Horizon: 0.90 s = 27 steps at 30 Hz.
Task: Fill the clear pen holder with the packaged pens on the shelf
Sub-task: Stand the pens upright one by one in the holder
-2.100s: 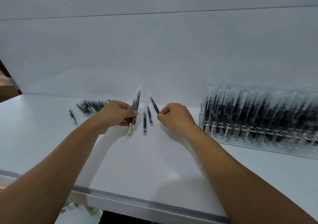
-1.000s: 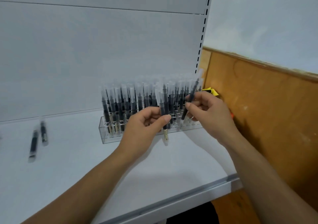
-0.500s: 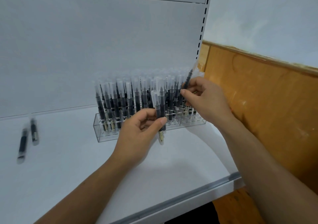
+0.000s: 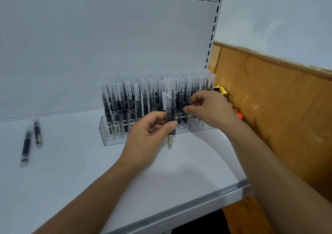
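The clear pen holder (image 4: 107, 139) stands at the back right of the white shelf (image 4: 71, 179), packed with several upright packaged pens (image 4: 124, 106). My left hand (image 4: 147, 140) is in front of the holder and grips two packaged pens (image 4: 168, 115) upright between thumb and fingers. To the right, my right hand (image 4: 208, 108) reaches into the holder's right part. Its thumb and forefinger pinch a packaged pen that stands among the others. Two loose packaged pens (image 4: 27, 147) lie on the shelf at the far left.
The white back panel (image 4: 107, 45) rises right behind the holder. A slotted upright (image 4: 213, 32) ends the shelf on the right, with a wooden wall panel (image 4: 278, 117) beyond it. Yellow and orange items (image 4: 222, 90) sit behind my right hand. A metal strip (image 4: 179, 209) edges the shelf front.
Both hands moved from the loose pens at the left to the holder, each holding pens. My right hand's pen has since come down from above the rows into the holder's right part.
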Tool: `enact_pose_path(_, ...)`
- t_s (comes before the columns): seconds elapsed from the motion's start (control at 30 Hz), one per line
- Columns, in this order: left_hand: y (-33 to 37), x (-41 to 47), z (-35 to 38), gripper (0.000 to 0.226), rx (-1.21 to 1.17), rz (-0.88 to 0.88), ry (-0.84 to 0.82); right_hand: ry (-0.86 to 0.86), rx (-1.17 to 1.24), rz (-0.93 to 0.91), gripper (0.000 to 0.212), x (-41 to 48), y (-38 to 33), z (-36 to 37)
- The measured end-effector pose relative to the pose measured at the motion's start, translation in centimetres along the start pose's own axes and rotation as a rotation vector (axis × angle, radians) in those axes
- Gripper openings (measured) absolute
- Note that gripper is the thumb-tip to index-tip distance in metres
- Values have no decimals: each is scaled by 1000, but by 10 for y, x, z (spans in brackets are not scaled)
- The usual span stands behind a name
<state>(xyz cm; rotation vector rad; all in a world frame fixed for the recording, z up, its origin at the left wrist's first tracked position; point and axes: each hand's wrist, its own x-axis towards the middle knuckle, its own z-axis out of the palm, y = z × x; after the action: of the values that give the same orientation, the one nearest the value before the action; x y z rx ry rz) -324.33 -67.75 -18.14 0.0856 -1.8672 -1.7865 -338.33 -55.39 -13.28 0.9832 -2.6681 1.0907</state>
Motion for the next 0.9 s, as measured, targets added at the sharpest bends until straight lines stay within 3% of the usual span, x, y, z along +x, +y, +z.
enact_pose_path(0.1,0,0,1,12,-8,-6,-2,-11,64,37,18,-5,4,-3)
enact_pose_path(0.23,0,0,2,11,-46,-14,-4,111,169,1,12,-21,6,-8)
enact_pose_path(0.43,-3,1,2,16,-21,-2,-27,-123,464,-115,9,-43,-10,-7)
enact_pose_path(0.67,-2,1,1,15,4,5,-39,-92,504,-163,4,-43,-19,0)
enact_pose_path(0.9,-7,2,0,13,-3,-21,-13,229,567,-79,10,-22,-4,-22)
